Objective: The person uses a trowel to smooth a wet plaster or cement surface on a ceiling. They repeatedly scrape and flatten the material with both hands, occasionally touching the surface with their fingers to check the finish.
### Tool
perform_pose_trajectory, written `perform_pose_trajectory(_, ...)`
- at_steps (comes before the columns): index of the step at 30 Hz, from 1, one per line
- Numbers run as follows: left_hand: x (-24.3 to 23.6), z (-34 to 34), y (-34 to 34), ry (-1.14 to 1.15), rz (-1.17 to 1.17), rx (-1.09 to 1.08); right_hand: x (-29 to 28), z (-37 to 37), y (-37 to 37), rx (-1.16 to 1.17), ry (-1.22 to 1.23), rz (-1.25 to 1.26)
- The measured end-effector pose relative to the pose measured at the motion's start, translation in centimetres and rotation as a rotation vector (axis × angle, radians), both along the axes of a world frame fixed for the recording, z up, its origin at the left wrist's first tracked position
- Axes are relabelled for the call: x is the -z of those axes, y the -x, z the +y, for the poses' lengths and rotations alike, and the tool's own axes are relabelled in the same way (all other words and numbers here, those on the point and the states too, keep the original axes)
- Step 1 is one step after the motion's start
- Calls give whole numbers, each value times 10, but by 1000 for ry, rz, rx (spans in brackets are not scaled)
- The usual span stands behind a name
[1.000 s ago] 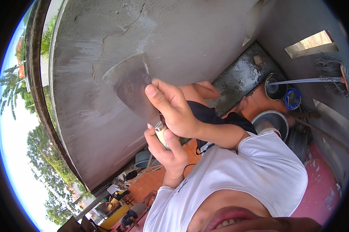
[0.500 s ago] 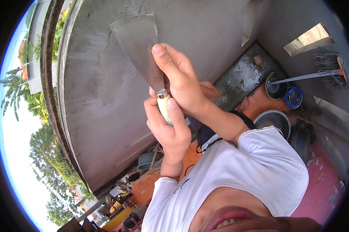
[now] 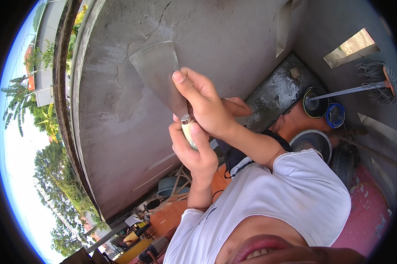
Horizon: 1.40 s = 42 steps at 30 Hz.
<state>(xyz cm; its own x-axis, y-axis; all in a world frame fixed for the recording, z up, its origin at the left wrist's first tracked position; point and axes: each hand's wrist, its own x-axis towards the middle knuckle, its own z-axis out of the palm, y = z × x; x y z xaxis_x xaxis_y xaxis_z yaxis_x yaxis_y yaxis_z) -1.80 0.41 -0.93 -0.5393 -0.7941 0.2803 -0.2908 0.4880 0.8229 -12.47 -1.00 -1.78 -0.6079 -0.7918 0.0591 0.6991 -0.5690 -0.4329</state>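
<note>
I wear a loose white T-shirt (image 3: 273,207), softly creased, its wide neckline (image 3: 247,220) curving round below my throat. The short right sleeve (image 3: 302,167) ends in a plain white hem, and the left sleeve (image 3: 190,216) is just as white. A small dark mark (image 3: 210,213) shows on the left of my chest. Below sit dark shorts (image 3: 230,152). My left hand (image 3: 196,147) and right hand (image 3: 205,99) are bare.

Left grip (image 3: 195,152) curled below right grip (image 3: 207,104)

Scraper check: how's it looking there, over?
Left hand around pale handle. Right hand pinching blade edge. Scraper held before grey wall. Nothing seen blocking it.
</note>
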Motion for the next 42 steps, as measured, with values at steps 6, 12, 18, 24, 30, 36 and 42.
perform_pose_trajectory(6, 12, -10, -5, -31, 41, 22, -4, -1, -6, 25, -15, -67)
perform_pose_trajectory(12, 14, -26, 21, 96, 67, 75, 14, -20, 25, 146, 35, 187)
perform_pose_trajectory(18, 16, -8, 1, -20, 43, 15, 15, -8, -1, 68, -31, 82)
perform_pose_trajectory(24, 8, -9, 2, 56, 13, 4, 11, -11, -6, 51, -6, 0)
perform_pose_trajectory(30, 5, -10, -9, 9, 42, -9, 13, -17, -15, 56, -7, 77)
perform_pose_trajectory(36, -4, -8, 11, 122, -17, -14, -5, -2, 4, 16, 17, -33)
perform_pose_trajectory(42, -4, -2, 0, 80, -39, -30, -10, 5, 0, -61, -36, -55)
